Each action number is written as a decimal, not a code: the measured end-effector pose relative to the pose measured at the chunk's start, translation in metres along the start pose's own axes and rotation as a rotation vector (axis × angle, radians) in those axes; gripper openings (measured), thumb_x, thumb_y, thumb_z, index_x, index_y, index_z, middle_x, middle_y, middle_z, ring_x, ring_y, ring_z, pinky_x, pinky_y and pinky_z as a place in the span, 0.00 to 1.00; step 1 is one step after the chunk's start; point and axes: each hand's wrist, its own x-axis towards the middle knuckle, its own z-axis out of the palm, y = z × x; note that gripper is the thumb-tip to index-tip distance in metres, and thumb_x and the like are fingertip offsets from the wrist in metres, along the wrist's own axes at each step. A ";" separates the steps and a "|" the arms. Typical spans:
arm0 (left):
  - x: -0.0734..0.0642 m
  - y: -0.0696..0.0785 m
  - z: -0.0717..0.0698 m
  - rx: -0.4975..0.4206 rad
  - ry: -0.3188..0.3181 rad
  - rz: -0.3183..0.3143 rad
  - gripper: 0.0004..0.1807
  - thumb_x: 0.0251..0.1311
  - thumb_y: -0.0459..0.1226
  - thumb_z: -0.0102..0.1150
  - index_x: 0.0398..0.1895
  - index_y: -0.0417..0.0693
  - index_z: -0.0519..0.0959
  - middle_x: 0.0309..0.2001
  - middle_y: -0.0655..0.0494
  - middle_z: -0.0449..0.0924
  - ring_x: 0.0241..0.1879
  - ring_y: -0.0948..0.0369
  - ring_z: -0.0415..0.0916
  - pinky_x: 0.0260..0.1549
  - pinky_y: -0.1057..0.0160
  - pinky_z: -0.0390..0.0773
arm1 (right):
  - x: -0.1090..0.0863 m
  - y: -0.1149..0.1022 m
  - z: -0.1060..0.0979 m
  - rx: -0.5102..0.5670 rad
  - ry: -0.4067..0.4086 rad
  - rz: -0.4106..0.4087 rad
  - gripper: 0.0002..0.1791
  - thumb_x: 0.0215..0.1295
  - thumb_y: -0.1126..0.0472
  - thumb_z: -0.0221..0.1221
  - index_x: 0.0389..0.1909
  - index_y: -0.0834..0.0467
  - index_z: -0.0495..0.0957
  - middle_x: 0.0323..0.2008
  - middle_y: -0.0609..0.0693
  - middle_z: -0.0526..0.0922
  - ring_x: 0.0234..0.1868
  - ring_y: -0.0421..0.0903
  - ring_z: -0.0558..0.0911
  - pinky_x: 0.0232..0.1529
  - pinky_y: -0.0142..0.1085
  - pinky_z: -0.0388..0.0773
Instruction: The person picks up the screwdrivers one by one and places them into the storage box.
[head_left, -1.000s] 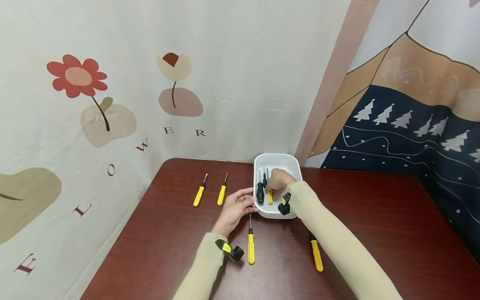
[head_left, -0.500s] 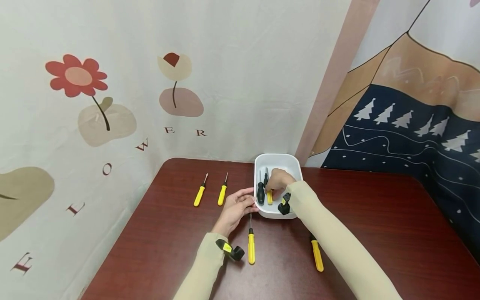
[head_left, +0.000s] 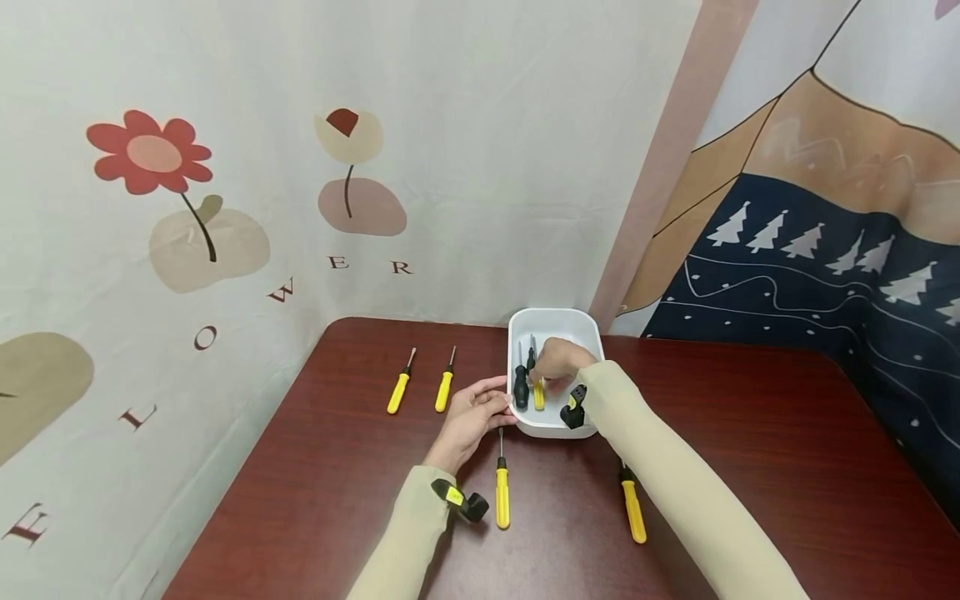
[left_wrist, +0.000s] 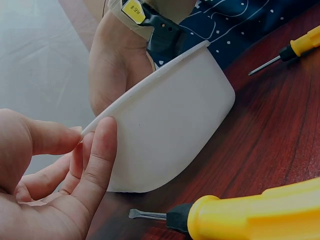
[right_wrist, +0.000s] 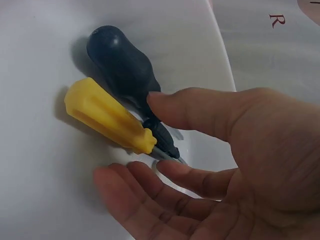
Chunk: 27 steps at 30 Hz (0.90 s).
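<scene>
My left hand (head_left: 468,417) holds the near left corner of a white plastic box (head_left: 555,431), thumb and fingers pinching its rim in the left wrist view. Inside the box is my right hand (right_wrist: 250,150), its thumb and fingers spread apart around several screwdrivers. A yellow-handled screwdriver (right_wrist: 102,112) lies on the box floor between them. Beside it lies a larger black-handled screwdriver (right_wrist: 122,62), with my right thumb at its neck. A smaller black screwdriver (right_wrist: 162,139) shows partly under the yellow one, its tip near my fingers.
Two yellow screwdrivers lie at the back left, an outer one (head_left: 399,392) and an inner one (head_left: 444,390). Another yellow screwdriver (head_left: 502,497) lies in front of the box. One more yellow screwdriver (head_left: 633,512) is beside my right forearm. A printed curtain (head_left: 480,167) hangs behind the table (head_left: 720,400).
My right wrist has shifted slightly to the right, while the hand stays in the box. The left hand keeps its hold on the rim, and the loose screwdrivers have not moved.
</scene>
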 end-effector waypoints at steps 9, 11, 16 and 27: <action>0.001 -0.001 -0.001 0.014 -0.004 -0.006 0.24 0.69 0.24 0.56 0.68 0.35 0.73 0.40 0.48 0.80 0.33 0.63 0.81 0.36 0.67 0.89 | -0.012 0.001 -0.005 0.009 -0.017 -0.074 0.34 0.64 0.53 0.69 0.64 0.66 0.72 0.49 0.58 0.81 0.43 0.50 0.83 0.41 0.39 0.90; 0.001 -0.001 -0.001 0.014 -0.003 -0.008 0.24 0.69 0.24 0.57 0.68 0.35 0.73 0.40 0.49 0.80 0.33 0.63 0.82 0.36 0.67 0.89 | -0.015 0.001 -0.007 0.011 -0.030 -0.092 0.39 0.64 0.52 0.69 0.70 0.66 0.67 0.54 0.60 0.80 0.46 0.52 0.83 0.44 0.40 0.90; 0.001 -0.001 -0.001 0.009 -0.006 -0.007 0.24 0.69 0.24 0.57 0.68 0.34 0.73 0.39 0.50 0.80 0.33 0.63 0.82 0.36 0.67 0.89 | -0.023 0.003 -0.011 -0.033 -0.053 -0.152 0.42 0.64 0.50 0.68 0.73 0.63 0.64 0.64 0.60 0.76 0.50 0.52 0.82 0.49 0.42 0.88; 0.000 0.002 -0.001 0.014 -0.006 -0.018 0.23 0.69 0.25 0.57 0.67 0.36 0.74 0.38 0.52 0.80 0.33 0.63 0.81 0.37 0.67 0.89 | -0.046 0.010 -0.017 -0.162 0.028 -0.272 0.39 0.66 0.45 0.65 0.75 0.53 0.67 0.73 0.63 0.70 0.72 0.59 0.72 0.68 0.57 0.75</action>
